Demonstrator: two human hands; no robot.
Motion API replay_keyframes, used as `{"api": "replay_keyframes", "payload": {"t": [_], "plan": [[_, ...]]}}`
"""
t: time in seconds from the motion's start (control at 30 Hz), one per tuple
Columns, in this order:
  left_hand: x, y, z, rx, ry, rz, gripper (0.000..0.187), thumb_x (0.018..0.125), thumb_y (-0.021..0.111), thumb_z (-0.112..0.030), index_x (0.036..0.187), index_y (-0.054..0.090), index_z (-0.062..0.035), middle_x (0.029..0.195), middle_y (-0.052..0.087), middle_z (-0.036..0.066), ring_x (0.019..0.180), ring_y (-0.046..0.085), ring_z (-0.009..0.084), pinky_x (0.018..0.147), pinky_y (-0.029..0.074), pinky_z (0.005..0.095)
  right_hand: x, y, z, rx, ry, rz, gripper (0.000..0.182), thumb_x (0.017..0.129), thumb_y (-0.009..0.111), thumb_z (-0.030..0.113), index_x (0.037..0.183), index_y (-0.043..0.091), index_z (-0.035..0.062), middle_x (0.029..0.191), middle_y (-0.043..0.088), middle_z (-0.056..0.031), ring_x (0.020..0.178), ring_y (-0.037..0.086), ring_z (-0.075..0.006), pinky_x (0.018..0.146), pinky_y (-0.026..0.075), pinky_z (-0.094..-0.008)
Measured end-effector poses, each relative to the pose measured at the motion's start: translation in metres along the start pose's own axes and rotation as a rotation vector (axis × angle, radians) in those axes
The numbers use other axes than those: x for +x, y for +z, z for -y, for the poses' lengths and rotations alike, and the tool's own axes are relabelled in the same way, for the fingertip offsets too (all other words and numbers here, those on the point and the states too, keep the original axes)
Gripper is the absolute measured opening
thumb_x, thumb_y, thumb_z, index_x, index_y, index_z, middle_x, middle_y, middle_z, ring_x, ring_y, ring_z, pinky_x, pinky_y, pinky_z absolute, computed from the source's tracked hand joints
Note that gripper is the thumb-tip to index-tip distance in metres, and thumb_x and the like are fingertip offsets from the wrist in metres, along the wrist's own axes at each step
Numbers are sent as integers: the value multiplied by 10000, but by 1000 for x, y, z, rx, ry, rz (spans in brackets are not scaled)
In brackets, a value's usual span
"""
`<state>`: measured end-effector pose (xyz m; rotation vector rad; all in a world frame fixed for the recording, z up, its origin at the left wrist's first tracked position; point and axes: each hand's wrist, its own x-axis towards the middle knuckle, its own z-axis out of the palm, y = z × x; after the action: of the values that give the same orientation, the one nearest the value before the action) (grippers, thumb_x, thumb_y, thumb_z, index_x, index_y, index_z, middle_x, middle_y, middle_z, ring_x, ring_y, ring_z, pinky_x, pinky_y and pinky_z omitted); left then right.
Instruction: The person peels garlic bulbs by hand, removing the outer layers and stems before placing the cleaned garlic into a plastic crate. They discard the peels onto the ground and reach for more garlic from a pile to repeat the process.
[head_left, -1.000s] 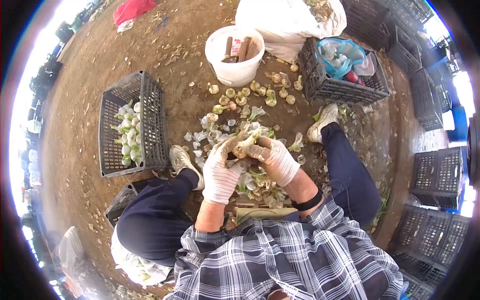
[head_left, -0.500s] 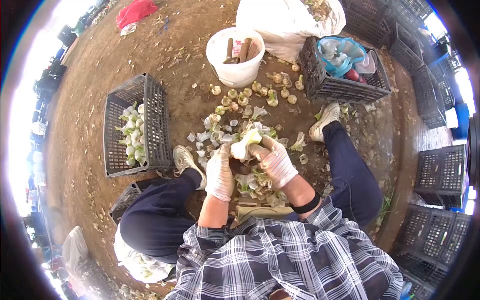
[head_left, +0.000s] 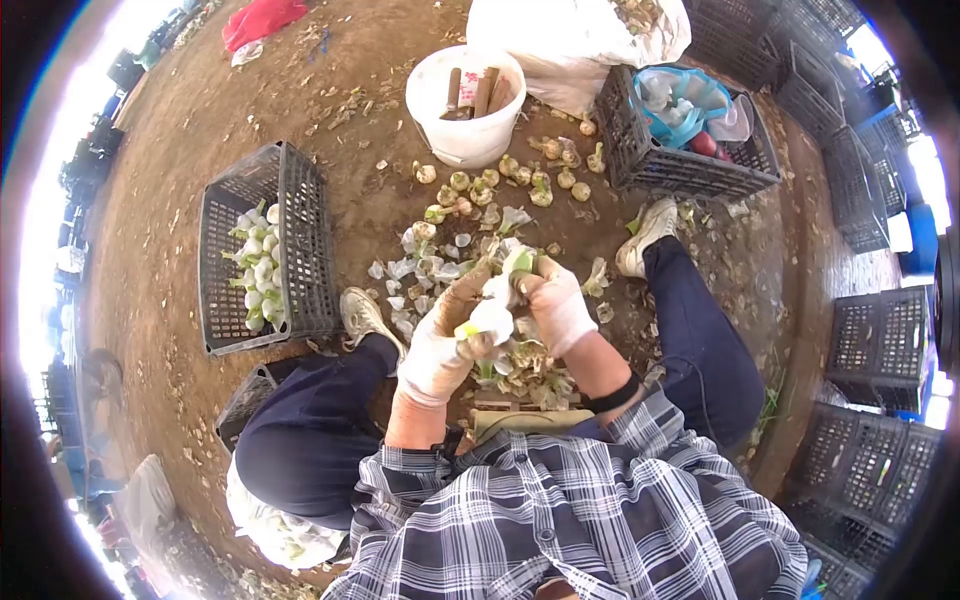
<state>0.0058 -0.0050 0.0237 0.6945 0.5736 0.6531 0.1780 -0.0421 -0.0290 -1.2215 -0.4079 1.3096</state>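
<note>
A white garlic bulb (head_left: 492, 318) with a short yellow-green stem is held between my two gloved hands, above the ground between my feet. My left hand (head_left: 438, 350) is closed on it from the left, its fingers curled around the side. My right hand (head_left: 556, 306) is closed at the upper right, its fingertips pinching a pale green-white piece of garlic skin (head_left: 518, 262) beside the bulb. Below and behind the hands lie loose garlic skins (head_left: 405, 268). Several unpeeled garlic bulbs (head_left: 485, 185) rest on the soil further forward.
A black crate (head_left: 308, 250) with peeled garlic bulbs (head_left: 262, 272) stands left. Ahead is a white bucket (head_left: 462, 140) with wooden-looking handles sticking up. A crate (head_left: 680, 175) holding a blue bag (head_left: 685, 105) is front right, near a white sack (head_left: 560, 50). Stacked crates (head_left: 880, 340) line the right side.
The garlic bulb has been turned and brought slightly lower, its stem now pointing to the lower left. My left hand has rolled over, with its fingers wrapping further round the bulb.
</note>
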Motion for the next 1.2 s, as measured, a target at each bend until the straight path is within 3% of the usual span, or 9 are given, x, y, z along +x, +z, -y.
{"api": "replay_keyframes", "payload": {"t": [0.1,0.2,0.3,0.37,0.53,0.7,0.87,1.07,1.2], "plan": [[0,-2,-6,121,-6,-3,774,683,906,-175,1323,493,-36,1154,636,109,1032,647,222,865,560,328,3,-19,-13,-1030,-112,-26,427,901,609,146,1290,550,-20,1023,679,-95,920,642,-186,813,507,-289],[6,-19,1,153,75,4,752,700,893,-151,1324,489,-36,1148,635,106,1025,648,203,883,551,318,-3,-30,-13,-1085,-70,154,512,912,614,163,1378,500,-17,1134,658,-120,1022,607,-170,889,476,-275],[9,-26,13,510,179,-88,584,718,839,-41,1239,576,-48,1150,637,67,1036,629,167,891,525,298,-27,-15,39,-137,178,356,513,924,636,207,1367,512,-19,1183,648,-90,1077,595,-161,948,465,-287],[16,-17,15,979,462,-169,446,731,732,66,1152,655,-56,1101,647,60,998,632,162,867,515,293,-37,1,46,-234,63,317,506,927,642,208,1362,517,-21,1173,652,-72,1055,596,-146,948,463,-286],[7,-6,-9,1053,302,-175,268,778,722,-14,1045,710,-15,1007,687,115,908,678,225,816,539,304,-40,2,45,-517,-20,267,480,884,592,55,1359,538,9,1184,645,-87,1026,594,-117,885,500,-280],[11,-7,0,1401,378,-174,226,779,699,-48,1003,721,-32,896,693,131,832,683,280,738,537,330,-33,6,28,-869,-593,226,474,783,551,-56,1251,607,-13,1089,650,-177,967,659,-270,842,520,-292],[17,-17,7,1548,563,-188,138,803,694,-102,923,689,-34,844,676,121,684,650,272,641,528,354,-33,8,34,-702,-198,244,492,775,535,-66,1258,599,0,1071,644,-129,958,635,-200,832,517,-295],[24,-24,15,805,3,-350,153,917,631,-143,955,668,1,759,639,14,631,555,54,561,458,232,-13,-5,13,-53,170,347,682,815,539,-11,1469,363,64,1165,601,-54,983,595,-166,869,499,-281],[28,-29,25,303,-90,-418,150,904,627,-141,968,665,-11,763,655,44,575,561,103,526,466,254,-13,1,-19,-43,258,271,661,826,594,14,1447,383,92,1146,614,-94,968,622,-202,795,542,-332]]}}
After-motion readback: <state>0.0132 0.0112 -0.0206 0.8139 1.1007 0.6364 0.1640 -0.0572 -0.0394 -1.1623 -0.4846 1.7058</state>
